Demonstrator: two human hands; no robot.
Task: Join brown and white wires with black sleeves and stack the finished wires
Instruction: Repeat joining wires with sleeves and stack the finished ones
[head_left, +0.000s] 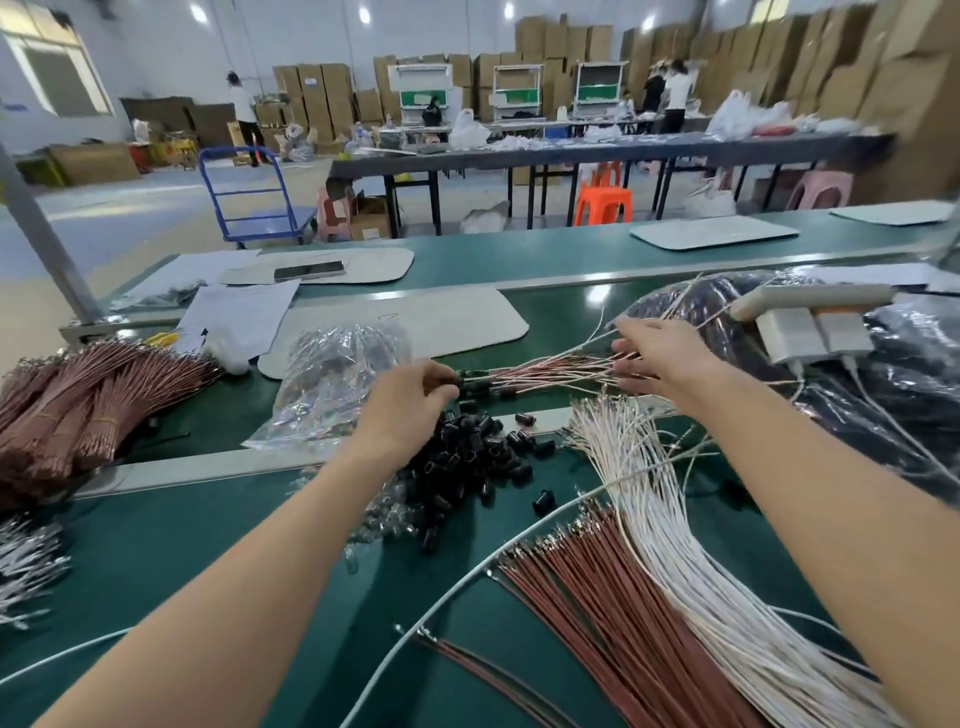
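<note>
— Checking containers: what did the clear bag (332, 384) hold?
— Mostly black sleeves (467, 457), spilling onto the bench (156, 545).
— Hands?
— Apart: left hand (410, 400) pinched the finished wires (545, 371) at the sleeved end; right hand (660, 358) lay on their other end, grip unclear.
</note>
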